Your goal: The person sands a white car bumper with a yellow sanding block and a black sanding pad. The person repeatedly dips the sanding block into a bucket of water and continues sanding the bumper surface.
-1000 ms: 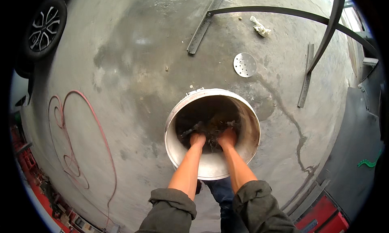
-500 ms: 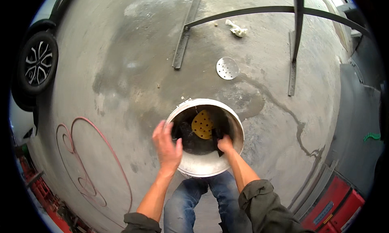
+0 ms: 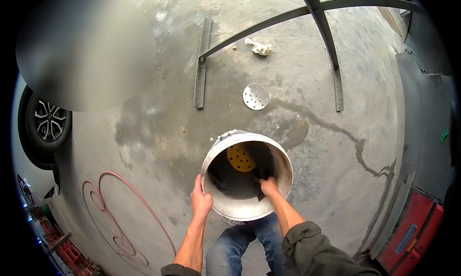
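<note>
The left hand point(image 3: 201, 202), fingers gripping the white bucket point(image 3: 247, 211) at eight o'clock, should steady it; the right hand point(image 3: 270, 185), fingers curled on a dark item point(image 3: 261, 173) inside near four, should avoid the yellow disc point(image 3: 240, 157) at twelve.

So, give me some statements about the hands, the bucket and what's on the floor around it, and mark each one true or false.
1. The left hand is at the rim of the pale bucket. True.
2. The right hand is outside the bucket. False: the right hand is inside, on a dark object.
3. A yellow disc with holes is inside the bucket. True.
4. The pale perforated disc leans on the car wheel. False: the pale perforated disc lies on the floor beyond the bucket.
5. A red hose lies left of the bucket. True.
</note>
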{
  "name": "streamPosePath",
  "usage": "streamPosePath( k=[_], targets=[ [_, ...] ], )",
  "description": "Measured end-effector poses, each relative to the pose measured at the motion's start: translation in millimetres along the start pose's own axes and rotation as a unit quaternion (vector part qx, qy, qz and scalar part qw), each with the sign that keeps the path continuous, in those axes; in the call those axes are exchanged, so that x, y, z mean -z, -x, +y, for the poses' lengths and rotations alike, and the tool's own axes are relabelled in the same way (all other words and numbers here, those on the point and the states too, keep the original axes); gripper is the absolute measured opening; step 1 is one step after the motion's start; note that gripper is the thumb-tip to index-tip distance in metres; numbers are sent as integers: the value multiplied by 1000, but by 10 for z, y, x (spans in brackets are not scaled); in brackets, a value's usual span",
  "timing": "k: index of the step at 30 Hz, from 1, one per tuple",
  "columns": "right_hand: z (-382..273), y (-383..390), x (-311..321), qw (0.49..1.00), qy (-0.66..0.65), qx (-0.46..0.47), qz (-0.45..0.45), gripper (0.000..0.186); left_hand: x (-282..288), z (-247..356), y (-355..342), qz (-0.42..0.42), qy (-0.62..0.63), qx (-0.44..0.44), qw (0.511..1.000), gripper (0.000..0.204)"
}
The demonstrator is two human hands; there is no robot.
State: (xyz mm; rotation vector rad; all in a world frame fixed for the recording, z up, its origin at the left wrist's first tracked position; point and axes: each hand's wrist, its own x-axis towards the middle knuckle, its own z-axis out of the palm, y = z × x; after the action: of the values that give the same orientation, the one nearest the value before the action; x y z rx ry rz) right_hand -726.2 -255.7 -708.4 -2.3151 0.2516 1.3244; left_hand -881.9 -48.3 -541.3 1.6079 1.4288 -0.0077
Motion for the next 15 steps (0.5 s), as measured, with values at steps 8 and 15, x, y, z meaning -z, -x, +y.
streamPosePath(
  k=[8, 15],
  targets=[
    [-411, 115, 165, 948, -279, -129, -83, 44, -472, 1134, -1083, -89, -96, -260, 957, 66],
    [-1040, -620, 106, 994, 100, 48, 2, 49, -812, 1860, -1647, -160, -144, -259, 942, 59]
  ],
)
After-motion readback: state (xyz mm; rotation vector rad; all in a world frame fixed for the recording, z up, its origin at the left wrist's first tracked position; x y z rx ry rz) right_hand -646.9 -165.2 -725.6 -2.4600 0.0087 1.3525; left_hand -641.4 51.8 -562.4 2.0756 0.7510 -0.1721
